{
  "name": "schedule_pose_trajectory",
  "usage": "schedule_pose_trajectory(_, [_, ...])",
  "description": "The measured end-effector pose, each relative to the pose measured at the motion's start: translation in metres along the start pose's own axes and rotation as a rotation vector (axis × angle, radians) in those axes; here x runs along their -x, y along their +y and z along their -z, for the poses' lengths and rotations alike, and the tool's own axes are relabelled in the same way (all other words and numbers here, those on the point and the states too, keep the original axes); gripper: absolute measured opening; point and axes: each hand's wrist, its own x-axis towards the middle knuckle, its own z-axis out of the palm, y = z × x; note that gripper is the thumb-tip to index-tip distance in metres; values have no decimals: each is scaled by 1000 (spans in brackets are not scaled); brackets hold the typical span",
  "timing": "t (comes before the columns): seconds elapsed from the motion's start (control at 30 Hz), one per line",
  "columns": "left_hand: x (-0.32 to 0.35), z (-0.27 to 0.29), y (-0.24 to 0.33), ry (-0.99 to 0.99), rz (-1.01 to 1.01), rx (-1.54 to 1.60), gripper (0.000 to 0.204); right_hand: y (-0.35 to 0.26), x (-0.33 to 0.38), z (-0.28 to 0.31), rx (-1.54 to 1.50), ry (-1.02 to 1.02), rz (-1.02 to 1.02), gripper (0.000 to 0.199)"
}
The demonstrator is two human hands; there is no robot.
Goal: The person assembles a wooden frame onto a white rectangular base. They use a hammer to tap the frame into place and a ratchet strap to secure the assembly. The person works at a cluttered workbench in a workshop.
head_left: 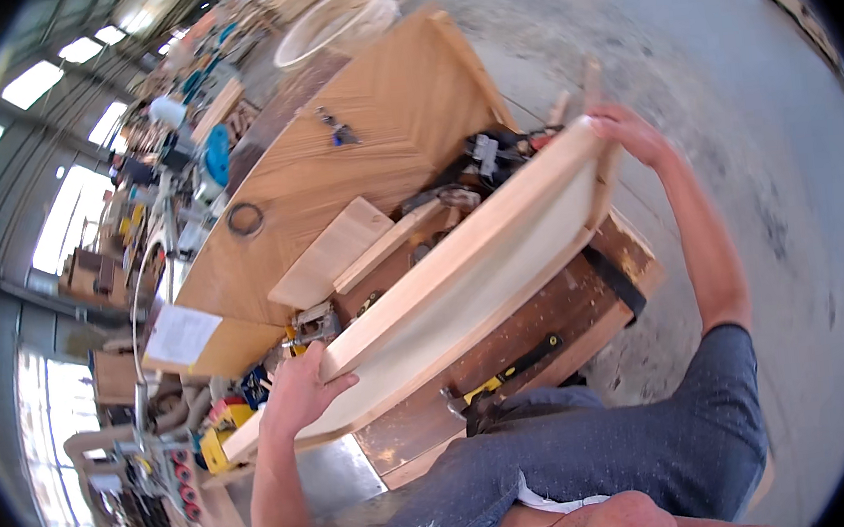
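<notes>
Pale timber crosses the centre of the frame, where we see a person holding a wooden frame [461,250], backed by an off-white panel, at a tilt above a brown workbench [595,293]. At centre left, the left hand [298,390] pinches the upper rail near its end, thumb in front and fingers behind; at upper right, the right hand [632,135] curls over the far corner, its thumb hidden from us. We judge the piece well advanced: upper rail, right end and lower edge look joined around the panel. The frame is not yet laid flat, and we cannot tell whether its joints are fastened or its left end finished. A hammer [512,371] rests at lower centre, untouched; a chevron-patterned board [379,117] leans across the upper part.
</notes>
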Motion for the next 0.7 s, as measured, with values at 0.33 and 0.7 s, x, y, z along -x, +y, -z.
schedule_pose_trajectory(0.33, [17,-2,-1,28,-15,29,54,20,-3,2,3,-152,150,71])
schedule_pose_trajectory(0.7, [16,5,8,-75,69,116,55,8,-6,9,24,-206,38,84])
